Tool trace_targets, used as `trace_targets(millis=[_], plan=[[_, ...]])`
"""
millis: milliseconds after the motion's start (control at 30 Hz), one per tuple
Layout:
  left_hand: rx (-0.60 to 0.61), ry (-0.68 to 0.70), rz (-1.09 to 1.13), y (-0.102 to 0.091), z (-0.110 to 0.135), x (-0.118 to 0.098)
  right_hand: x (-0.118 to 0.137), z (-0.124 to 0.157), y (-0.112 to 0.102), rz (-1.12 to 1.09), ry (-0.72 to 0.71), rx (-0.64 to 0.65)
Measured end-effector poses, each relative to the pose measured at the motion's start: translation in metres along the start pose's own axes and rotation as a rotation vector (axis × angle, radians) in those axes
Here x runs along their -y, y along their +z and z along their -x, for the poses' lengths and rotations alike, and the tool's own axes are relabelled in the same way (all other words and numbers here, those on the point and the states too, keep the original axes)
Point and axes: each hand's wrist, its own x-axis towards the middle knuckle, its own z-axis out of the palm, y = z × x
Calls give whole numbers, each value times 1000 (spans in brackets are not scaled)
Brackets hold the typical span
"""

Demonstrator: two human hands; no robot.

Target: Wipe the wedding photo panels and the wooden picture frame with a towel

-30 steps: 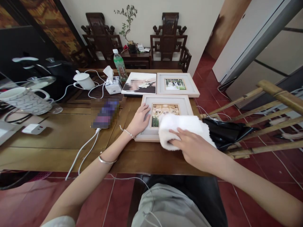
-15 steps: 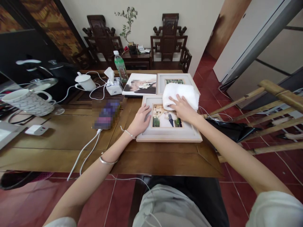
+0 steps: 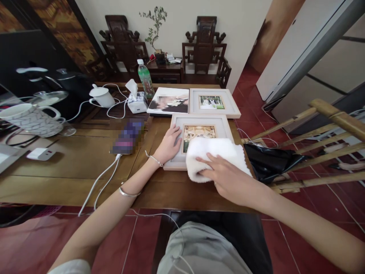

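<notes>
A pale wooden picture frame (image 3: 196, 122) lies flat on the wooden table (image 3: 71, 167) in front of me. My left hand (image 3: 169, 144) rests flat on the frame's left border, fingers stretched out. My right hand (image 3: 228, 179) presses flat on a folded fluffy white cloth (image 3: 212, 152) that covers the frame's near right part. A second framed photo (image 3: 212, 102) and an unframed photo print (image 3: 169, 100) lie just beyond it.
A phone (image 3: 127, 136) on a white cable (image 3: 99, 182), a tissue box (image 3: 136, 102), a green bottle (image 3: 145, 79), a white teapot (image 3: 102, 96) and a patterned mug (image 3: 31, 120) are at the left. A black bag (image 3: 270, 161) and bamboo rack (image 3: 327, 152) stand right.
My right hand has drawn the white cloth from the frame's far edge back toward me over the glass. The left hand has stayed on the frame's left border.
</notes>
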Motion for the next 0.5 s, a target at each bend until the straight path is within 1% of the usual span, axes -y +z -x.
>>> trace_targets(millis=[67,167,267,300,367,400,500], plan=[[10,7,-8,0,0,0,-17,-18,9,24,32,-75],[20,10,-10,-1,1,1,-59,-50,18,84,93,-213],[26,11,-13,-2,0,1,-101,-81,14,132,116,-332],[29,11,-13,-2,0,1,-111,-90,11,155,130,-346],[32,11,-11,-2,0,1,-122,-103,5,208,153,-340],[33,10,-8,-3,0,1,-123,-106,3,234,155,-314],[28,6,3,-3,0,1,-108,-100,3,298,118,-204]])
